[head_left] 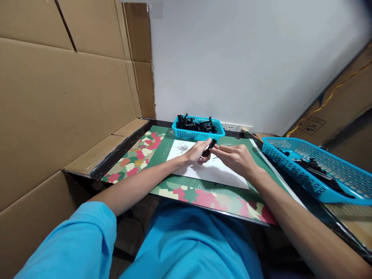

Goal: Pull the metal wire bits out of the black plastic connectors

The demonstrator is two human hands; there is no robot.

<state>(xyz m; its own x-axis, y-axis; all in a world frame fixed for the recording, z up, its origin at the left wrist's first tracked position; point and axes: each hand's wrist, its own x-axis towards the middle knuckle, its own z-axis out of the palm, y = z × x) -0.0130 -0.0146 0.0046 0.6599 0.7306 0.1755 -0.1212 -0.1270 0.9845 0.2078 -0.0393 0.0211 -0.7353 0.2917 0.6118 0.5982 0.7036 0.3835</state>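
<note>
My left hand (195, 152) is closed around a small black plastic part (213, 144), which sticks up between the thumb and fingers. My right hand (236, 157) touches or nearly touches that part from the right, its fingers pressed together in a pinch. Whatever those fingertips hold is too small to make out. Beneath both hands lies a white sheet of paper (229, 177). Toward its far left corner is a loose heap of tiny dark pieces (183, 148), whose kind I cannot tell.
A blue plastic basket (192, 134) full of black plastic parts (193, 124) stands at the back, near the wall. To the right is a larger blue basket (308, 184) with more black parts (316, 170). A green patterned mat (192, 193) covers the table. Cardboard (64, 97) walls the left side.
</note>
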